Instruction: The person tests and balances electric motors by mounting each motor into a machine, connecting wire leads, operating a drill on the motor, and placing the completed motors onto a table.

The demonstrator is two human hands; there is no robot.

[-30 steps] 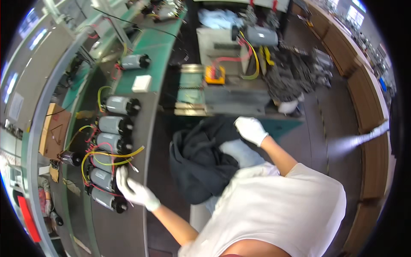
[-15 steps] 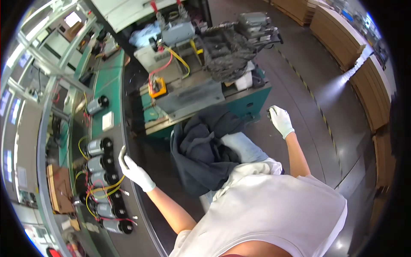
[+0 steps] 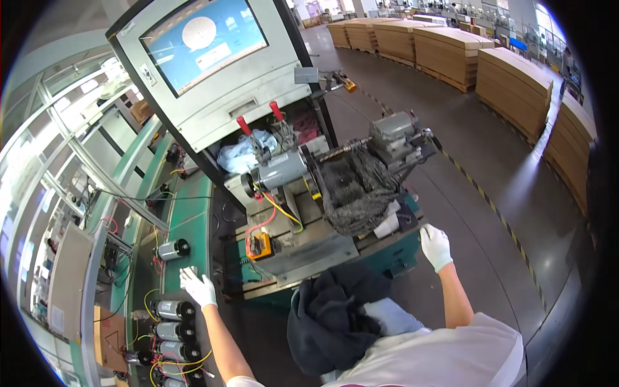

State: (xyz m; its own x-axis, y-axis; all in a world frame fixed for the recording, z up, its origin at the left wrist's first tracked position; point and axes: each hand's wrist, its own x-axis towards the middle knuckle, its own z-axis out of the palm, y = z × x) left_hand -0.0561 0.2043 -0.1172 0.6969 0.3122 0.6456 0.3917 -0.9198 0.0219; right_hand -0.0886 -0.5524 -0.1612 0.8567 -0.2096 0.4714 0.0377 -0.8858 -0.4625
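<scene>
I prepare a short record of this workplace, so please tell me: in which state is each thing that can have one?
Left hand: gloved, fingers extended
Right hand: gloved, fingers bent, grip unclear
Screen: lit
Light-blue cloth: crumpled
Grey motor near this cloth: lying horizontally
Red handles: both pointing upward
Motors in the row: lying on their sides
Black sheeting: crumpled
Dark garment: bunched up

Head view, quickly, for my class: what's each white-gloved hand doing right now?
Left white-gloved hand: open; whether it touches anything cannot be told.
Right white-gloved hand: partly curled; whether it holds anything cannot be told.
</scene>
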